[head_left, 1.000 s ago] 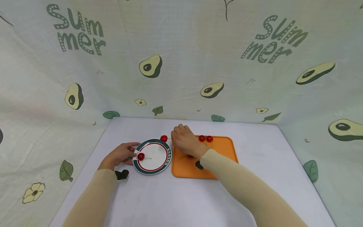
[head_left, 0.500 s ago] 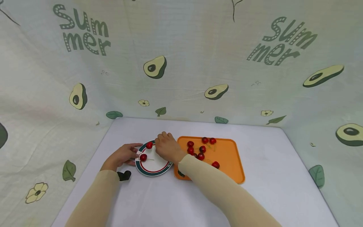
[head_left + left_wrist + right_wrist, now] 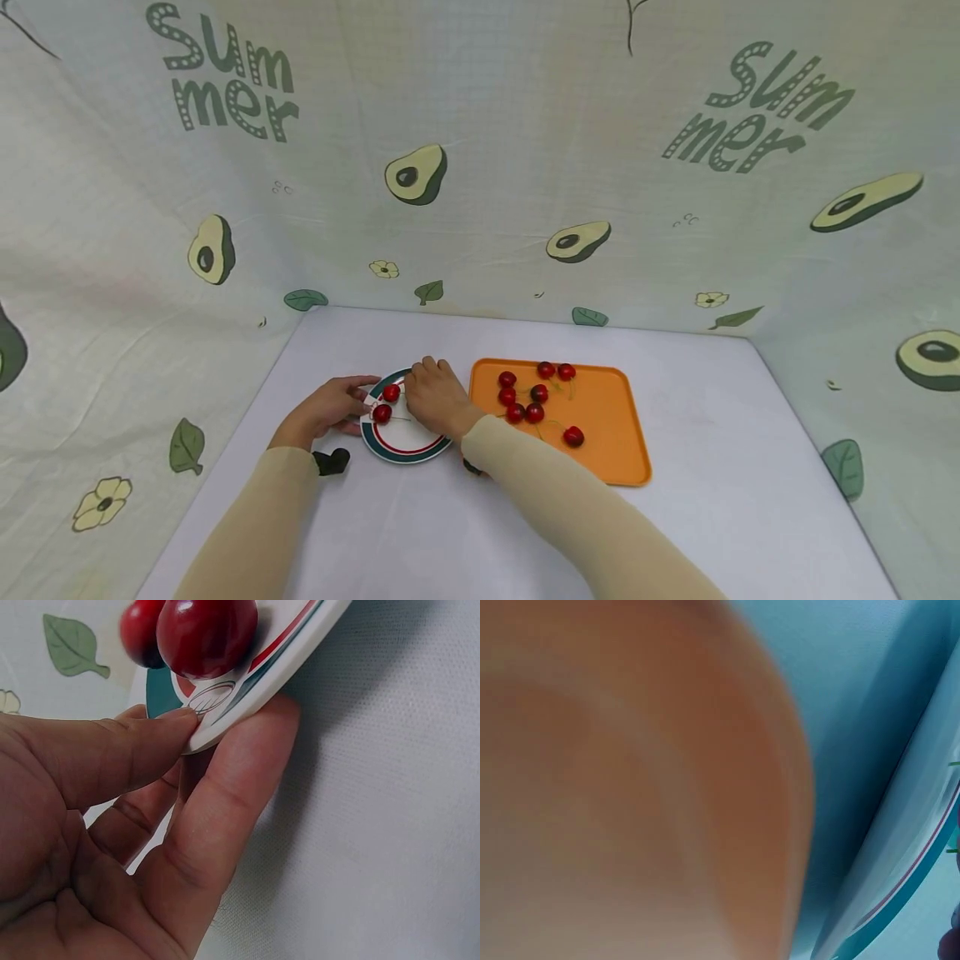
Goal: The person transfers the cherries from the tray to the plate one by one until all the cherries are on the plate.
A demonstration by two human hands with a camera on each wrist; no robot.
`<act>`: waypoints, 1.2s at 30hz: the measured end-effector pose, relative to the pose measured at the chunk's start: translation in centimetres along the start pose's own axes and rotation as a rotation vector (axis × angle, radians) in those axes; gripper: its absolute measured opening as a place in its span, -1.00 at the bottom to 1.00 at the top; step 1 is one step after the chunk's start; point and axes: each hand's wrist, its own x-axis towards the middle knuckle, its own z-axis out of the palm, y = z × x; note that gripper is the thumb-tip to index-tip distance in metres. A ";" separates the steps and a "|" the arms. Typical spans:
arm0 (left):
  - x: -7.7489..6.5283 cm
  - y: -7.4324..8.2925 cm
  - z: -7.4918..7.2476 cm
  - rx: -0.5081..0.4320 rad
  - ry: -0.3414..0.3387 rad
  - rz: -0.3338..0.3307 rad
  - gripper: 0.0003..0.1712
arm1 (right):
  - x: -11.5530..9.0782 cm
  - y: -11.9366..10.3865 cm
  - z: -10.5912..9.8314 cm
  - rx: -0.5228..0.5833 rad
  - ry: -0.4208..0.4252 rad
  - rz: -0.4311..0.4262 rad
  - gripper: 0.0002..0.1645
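Note:
My left hand point(image 3: 327, 412) pinches the left rim of a white plate point(image 3: 400, 433) with a teal border; in the left wrist view the thumb point(image 3: 142, 746) lies on top and fingers reach beneath. One cherry point(image 3: 382, 413) lies on the plate near that thumb. Just behind it is a second cherry point(image 3: 391, 393), whose stem runs to the fingertips of my right hand point(image 3: 437, 400). These fingers are curled over the plate and appear to pinch the stem, though the grip itself is hidden. The right wrist view shows mostly a blurred orange surface and the plate edge point(image 3: 911, 889).
Right of the plate lies an orange tray point(image 3: 607, 417) holding several cherries point(image 3: 535, 412) with stems. Both rest on a white table point(image 3: 720, 433). A printed cloth point(image 3: 487, 167) hangs behind and at the sides.
My right hand has moved left from over the tray to over the plate, carrying the cherry by its stem and lowering it beside the other. The left hand keeps its hold on the rim.

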 end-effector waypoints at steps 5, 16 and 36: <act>0.2 -0.2 -0.1 0.000 -0.006 0.008 -0.25 | 0.1 -0.2 0.3 -0.020 -0.018 -0.017 -0.68; 0.2 -0.1 0.1 -0.001 0.006 -0.003 -0.25 | 0.0 -0.3 0.3 -0.026 -0.055 -0.020 -0.64; 0.2 -0.2 0.0 0.027 -0.006 -0.004 -0.23 | -4.9 4.7 -3.3 -0.032 0.059 -0.008 -0.72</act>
